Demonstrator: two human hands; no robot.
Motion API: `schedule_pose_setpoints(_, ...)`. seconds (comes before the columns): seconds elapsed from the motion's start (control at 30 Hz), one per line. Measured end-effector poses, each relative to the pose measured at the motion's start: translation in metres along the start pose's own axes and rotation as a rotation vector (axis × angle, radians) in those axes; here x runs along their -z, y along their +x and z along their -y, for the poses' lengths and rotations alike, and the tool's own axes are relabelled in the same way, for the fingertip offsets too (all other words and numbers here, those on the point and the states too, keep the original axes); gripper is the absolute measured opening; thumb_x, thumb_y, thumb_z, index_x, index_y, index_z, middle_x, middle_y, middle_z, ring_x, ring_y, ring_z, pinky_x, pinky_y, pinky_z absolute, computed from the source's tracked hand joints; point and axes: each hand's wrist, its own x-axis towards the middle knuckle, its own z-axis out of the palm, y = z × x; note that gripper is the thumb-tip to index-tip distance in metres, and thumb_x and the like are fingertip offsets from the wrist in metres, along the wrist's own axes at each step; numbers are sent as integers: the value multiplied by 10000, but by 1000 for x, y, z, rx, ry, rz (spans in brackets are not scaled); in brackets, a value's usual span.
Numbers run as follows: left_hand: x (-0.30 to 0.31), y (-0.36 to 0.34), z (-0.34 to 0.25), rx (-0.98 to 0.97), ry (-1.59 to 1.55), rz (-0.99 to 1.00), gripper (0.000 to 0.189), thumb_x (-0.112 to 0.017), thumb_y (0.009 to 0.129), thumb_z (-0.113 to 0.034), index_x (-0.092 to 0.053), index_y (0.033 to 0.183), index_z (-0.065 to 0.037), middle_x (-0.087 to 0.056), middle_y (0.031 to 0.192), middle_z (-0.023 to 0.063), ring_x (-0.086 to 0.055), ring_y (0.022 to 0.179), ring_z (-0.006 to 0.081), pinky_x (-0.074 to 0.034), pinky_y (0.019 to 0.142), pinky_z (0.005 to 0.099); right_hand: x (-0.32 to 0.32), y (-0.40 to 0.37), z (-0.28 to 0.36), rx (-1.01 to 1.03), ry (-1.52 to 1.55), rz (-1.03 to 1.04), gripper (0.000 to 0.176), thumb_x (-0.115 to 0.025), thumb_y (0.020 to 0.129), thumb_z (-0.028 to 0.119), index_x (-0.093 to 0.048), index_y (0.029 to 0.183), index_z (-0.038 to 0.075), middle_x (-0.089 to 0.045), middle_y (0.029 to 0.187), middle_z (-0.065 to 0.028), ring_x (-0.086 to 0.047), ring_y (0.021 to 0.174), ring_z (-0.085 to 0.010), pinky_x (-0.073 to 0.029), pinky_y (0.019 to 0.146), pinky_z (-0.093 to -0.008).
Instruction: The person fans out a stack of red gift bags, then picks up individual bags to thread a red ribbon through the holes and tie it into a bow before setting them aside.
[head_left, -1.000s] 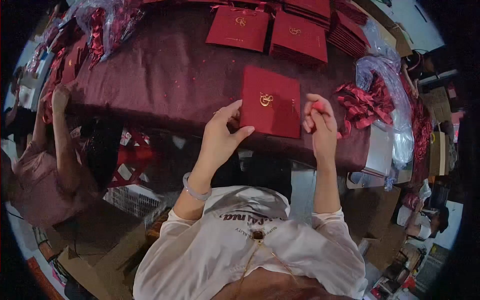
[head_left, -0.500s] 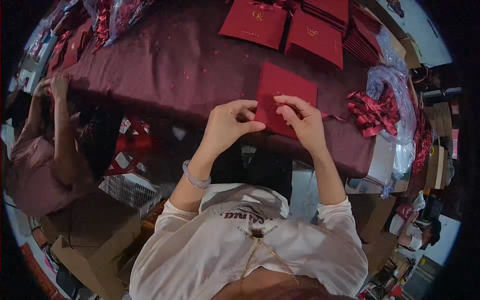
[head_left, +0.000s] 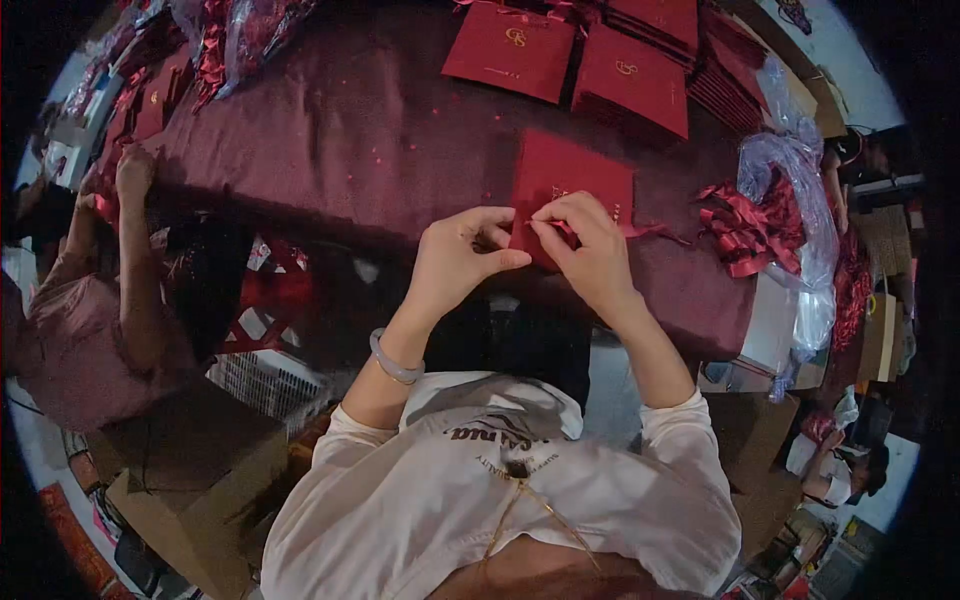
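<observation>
A flat red packet (head_left: 575, 165) with gold print lies near the table's front edge, tilted, its lower part covered by my hands. My left hand (head_left: 462, 252) is at its left edge, thumb on the front and the other fingers curled at the edge, partly hidden. Over the packet's lower middle, my right hand (head_left: 590, 245) pinches a narrow red ribbon between thumb and forefinger. The loose ribbon tail (head_left: 655, 231) trails out to the right across the cloth.
Stacks of similar red packets (head_left: 630, 80) stand at the far right of the dark red tablecloth (head_left: 330, 150). A heap of red ribbon (head_left: 750, 225) lies by clear plastic wrap (head_left: 812, 260) at the right. Another person's hands (head_left: 130, 180) work at the left edge, above cardboard boxes (head_left: 190, 470).
My right hand has moved slightly left and closed into a pinch on the ribbon. The ribbon tail now reaches further right. My left hand has stayed at the packet's edge.
</observation>
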Motion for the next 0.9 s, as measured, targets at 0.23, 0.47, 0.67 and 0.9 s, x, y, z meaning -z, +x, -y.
schedule_pose_setpoints(0.23, -1, -3, 4, -22, 38, -17, 491, -812, 655, -126, -625, 1096, -18, -624, 755, 18, -554, 690, 64, -476, 647, 219, 0, -1, 6, 92, -63, 53, 157, -631, 751, 18, -568, 895, 11, -528, 879, -117, -558, 843, -295, -463, 745, -383)
schedule_pose_setpoints(0.47, -4, -4, 2, -40, 65, -49, 483, -814, 650, -137, -636, 1087, -31, -624, 757, 22, -564, 690, 73, -484, 654, 221, 8, 2, 11, 201, -171, 179, 194, -624, 736, 1, -537, 909, 17, -498, 898, -131, -522, 901, -309, -457, 796, -393)
schedule_pose_setpoints(0.67, -5, -1, 10, -59, 61, -36, 479, -816, 643, -143, -642, 1075, -34, -636, 760, 35, -592, 686, 85, -503, 653, 238, 4, 2, 8, 171, -208, 182, 191, -619, 749, 16, -531, 919, 20, -496, 910, -130, -514, 910, -319, -448, 806, -395)
schedule_pose_setpoints(0.9, -5, -4, 3, -48, 81, -43, 457, -806, 648, -99, -640, 1069, -28, -638, 757, 34, -587, 684, 76, -498, 644, 225, 3, 5, 4, 190, -171, 198, 180, -605, 771, 27, -536, 937, 31, -512, 909, -135, -519, 895, -319, -449, 799, -394)
